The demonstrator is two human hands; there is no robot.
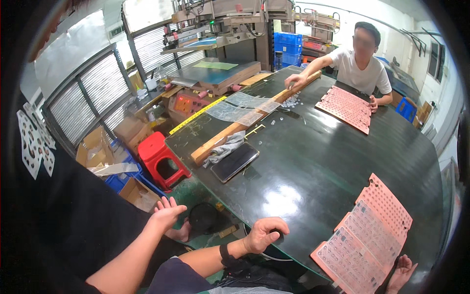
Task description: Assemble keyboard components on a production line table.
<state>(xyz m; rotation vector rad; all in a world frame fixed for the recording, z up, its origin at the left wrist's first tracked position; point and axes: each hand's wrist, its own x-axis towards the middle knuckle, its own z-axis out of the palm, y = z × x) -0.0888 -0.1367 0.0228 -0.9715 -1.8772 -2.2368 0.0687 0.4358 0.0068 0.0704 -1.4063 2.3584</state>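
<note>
My left hand (264, 234), with a black band on its wrist, rests curled at the near table edge. Between thumb and fingers shows a small dark thing that I cannot make out. Over at the lower right my right hand (403, 272) lies palm up, fingers apart, beside a pink perforated panel (394, 208). Clear sheets with rows of small marks (367, 240) cover most of that panel. From the left reaches a neighbour's bare forearm, its open hand (169, 213) palm up over the floor.
The dark green table (313, 157) bears a phone (235, 162), a grey cloth (226, 148), a wooden bar (245, 125) and clear film (240, 109). Across it a co-worker (360, 68) reaches toward small clear pieces, beside another pink panel (345, 109). A red stool (159, 159) stands left.
</note>
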